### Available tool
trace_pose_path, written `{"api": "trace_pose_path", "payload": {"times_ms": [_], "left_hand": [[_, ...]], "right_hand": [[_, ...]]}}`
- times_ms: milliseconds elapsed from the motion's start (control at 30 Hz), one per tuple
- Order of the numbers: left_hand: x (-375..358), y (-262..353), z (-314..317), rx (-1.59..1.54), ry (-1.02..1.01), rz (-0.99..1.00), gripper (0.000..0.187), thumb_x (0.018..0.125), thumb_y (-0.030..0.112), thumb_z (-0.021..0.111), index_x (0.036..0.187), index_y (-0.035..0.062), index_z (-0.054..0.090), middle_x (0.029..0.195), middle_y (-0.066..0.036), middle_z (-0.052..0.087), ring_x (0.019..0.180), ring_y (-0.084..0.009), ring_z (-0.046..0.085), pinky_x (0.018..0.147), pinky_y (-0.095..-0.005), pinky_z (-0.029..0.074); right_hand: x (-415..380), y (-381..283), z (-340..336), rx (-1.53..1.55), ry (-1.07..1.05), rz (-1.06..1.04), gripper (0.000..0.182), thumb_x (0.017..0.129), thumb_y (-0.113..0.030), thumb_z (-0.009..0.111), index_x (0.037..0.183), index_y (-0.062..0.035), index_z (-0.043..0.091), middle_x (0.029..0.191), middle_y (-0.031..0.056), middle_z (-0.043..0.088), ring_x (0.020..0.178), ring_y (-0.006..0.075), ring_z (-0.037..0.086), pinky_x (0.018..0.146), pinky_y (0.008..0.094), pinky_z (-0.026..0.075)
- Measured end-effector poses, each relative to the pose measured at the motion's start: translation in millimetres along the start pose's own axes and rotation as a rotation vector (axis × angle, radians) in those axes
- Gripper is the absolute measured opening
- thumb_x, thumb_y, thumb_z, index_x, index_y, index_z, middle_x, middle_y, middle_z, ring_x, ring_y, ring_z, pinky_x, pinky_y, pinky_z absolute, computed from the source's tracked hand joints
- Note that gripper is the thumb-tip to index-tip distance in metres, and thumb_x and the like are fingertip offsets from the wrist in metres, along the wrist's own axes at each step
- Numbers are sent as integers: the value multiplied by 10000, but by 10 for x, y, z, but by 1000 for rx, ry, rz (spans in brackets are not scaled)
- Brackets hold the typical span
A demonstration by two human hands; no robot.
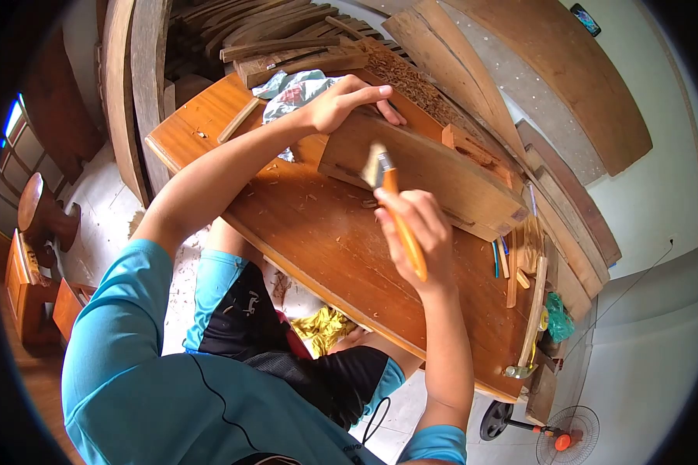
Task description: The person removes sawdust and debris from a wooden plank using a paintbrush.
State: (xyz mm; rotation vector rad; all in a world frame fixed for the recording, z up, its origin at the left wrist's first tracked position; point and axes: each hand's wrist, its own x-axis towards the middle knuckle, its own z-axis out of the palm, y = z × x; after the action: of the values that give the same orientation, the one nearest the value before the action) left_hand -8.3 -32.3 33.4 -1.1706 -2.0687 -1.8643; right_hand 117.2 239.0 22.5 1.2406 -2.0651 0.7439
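Observation:
A long wooden block (434, 174) stands on its side on the brown table (302, 225), a slot cut into its near face. My left hand (349, 103) is bent over the upper left end of the block, fingers across its top edge and partly hidden. In my right hand (420, 232) is a paintbrush with an orange handle (407, 242), gripped between thumb and fingers. Its pale bristles (374, 159) point up and overlap the block's near face in this view. Small shavings lie on the tabletop before the block.
A crumpled printed cloth (298, 87) lies behind my left forearm, beside a thin wood strip (239, 120). Another carved wood piece (481, 155) sits behind the block. Pencils and sticks (506, 260) lie at right, with a hammer (520, 371) at the table corner. Planks (450, 62) surround the table.

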Motion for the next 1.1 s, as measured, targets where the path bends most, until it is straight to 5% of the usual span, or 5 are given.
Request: {"api": "trace_pose_path", "payload": {"times_ms": [233,367,533,767,1100], "left_hand": [[-6,-24,12,-28,23,-32,644,1150,463,488,1100,-73,842,1216,-200,821,1189,-277,750,1127,-356,518],[-14,23,11,-34,5,-28,643,1147,460,495,1091,-81,839,1219,-213,817,1194,-288,752,1138,-359,517],[-14,44,15,-26,-4,-3,640,1145,454,500,1088,-87,837,1215,-232,813,1197,-303,754,1147,-361,518],[-14,31,21,-55,3,-15,627,1149,437,500,1088,-89,836,1201,-234,815,1194,-305,755,1143,-366,522],[-4,15,10,-15,10,-21,634,1154,450,494,1081,-75,842,1208,-203,822,1195,-288,753,1148,-367,516]], "right_hand": [[-50,201,-305,-311,286,170,199,1000,-35,748,1192,-82,767,1013,100,674,831,283,692,725,416,565],[-76,225,-350,-482,235,207,208,976,-53,762,1181,-84,777,1011,108,629,870,294,660,744,431,549],[-124,112,-105,-366,-56,161,333,931,-94,798,1263,-123,793,1056,92,618,991,281,643,815,444,551],[-17,-145,38,-96,-110,-56,310,933,-112,800,1241,-89,767,967,83,585,921,280,654,817,430,560],[-40,133,-223,-63,162,147,224,950,14,754,1152,-83,767,912,95,661,795,265,672,699,404,540]]}}
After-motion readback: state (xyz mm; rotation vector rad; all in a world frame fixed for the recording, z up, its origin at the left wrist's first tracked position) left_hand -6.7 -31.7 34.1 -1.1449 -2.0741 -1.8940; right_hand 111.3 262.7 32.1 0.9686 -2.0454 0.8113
